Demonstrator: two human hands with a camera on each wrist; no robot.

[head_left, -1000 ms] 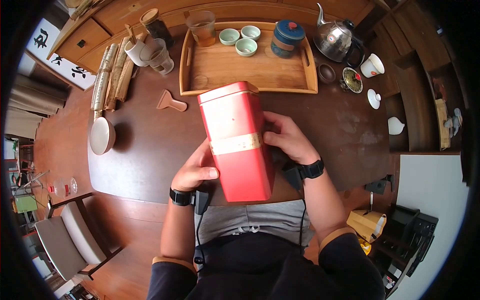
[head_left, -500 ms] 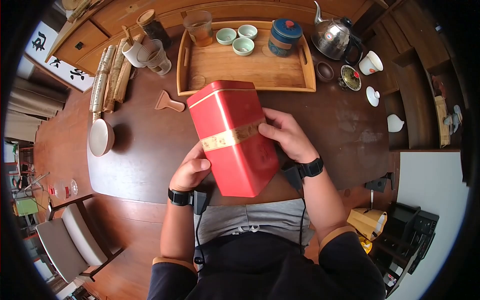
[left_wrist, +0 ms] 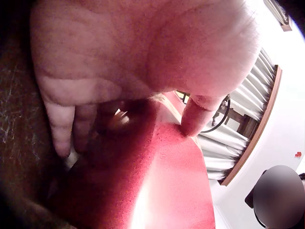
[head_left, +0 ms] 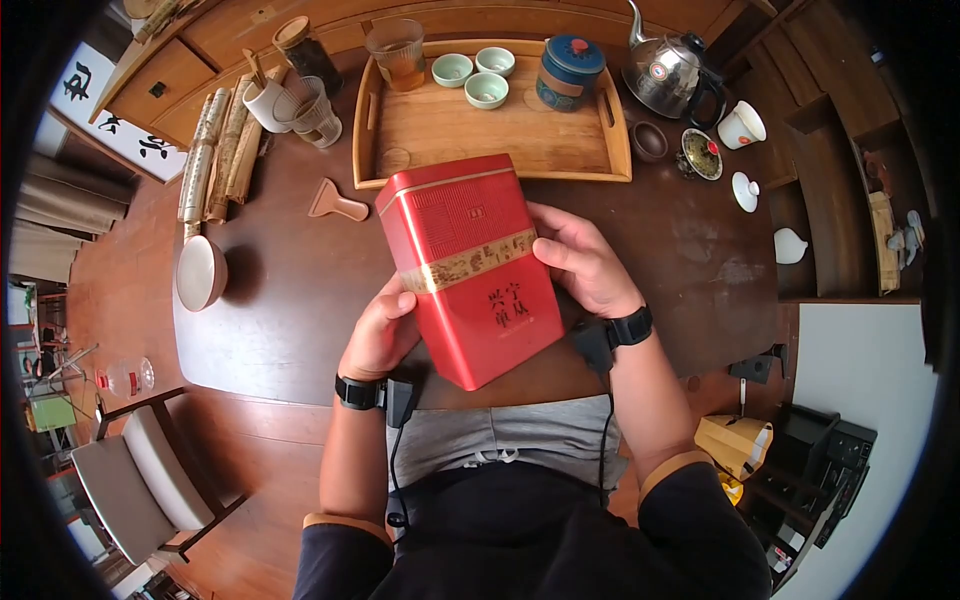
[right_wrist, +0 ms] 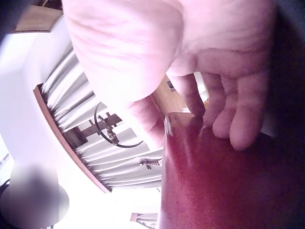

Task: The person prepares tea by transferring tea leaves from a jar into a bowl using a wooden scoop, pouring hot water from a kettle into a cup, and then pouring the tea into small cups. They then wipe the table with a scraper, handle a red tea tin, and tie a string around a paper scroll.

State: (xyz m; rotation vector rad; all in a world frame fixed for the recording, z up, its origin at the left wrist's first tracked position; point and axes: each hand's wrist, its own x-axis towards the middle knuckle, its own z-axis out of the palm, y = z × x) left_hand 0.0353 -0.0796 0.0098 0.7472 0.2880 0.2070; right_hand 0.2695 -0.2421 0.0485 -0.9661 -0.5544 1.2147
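Between both hands a tall red tin (head_left: 480, 335) with a gold band and dark Chinese characters is held tilted, in front of the person's waist. The left hand (head_left: 381, 330) grips its left side, thumb on the near face just below the band. On the other side the right hand (head_left: 588, 265) holds it, with the thumb at the end of the band and fingers behind. The left wrist view shows the thumb against the red wall (left_wrist: 181, 176) of the tin. In the right wrist view several fingertips (right_wrist: 243, 136) press the tin's side.
A wooden tray (head_left: 480, 155) at the back bears green cups, a glass and a blue jar (head_left: 571, 75). To its right stand a steel kettle (head_left: 672, 85), a white cup and a lidded bowl. On the left lie a brown scraper-like tool (head_left: 338, 201), a bowl (head_left: 202, 273) and rolled scrolls.
The tin has been turned between the hands, bringing the face with the dark characters into view. The right hand has shifted slightly right; both hands keep hold.
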